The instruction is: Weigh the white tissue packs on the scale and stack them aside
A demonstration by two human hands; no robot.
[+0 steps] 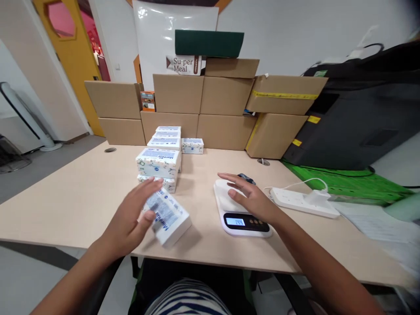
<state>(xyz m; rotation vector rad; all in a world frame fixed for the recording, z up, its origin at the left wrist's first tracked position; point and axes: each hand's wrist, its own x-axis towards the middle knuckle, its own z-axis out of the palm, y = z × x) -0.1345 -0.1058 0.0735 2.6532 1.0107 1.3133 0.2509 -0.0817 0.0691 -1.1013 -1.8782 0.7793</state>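
Note:
My left hand [129, 221] is closed around the left side of a white and blue tissue pack [172, 216], its thumb over the near edge and its fingers at the far end. The pack sits at an angle near the table's front edge. Over a white digital scale [225, 197] my right hand [251, 197] is open with fingers stretched out, holding nothing. The scale's display is lit, its digits too blurred to read surely. Beyond my left hand stands a stack of similar tissue packs [157, 162], reaching back in a row.
Another tissue pack [192, 146] lies beside the row. Cardboard boxes [177, 94] form a wall along the table's back. A white power strip [303, 203] with a plugged-in charger lies right of the scale. A small dark object [246, 178] sits behind the scale.

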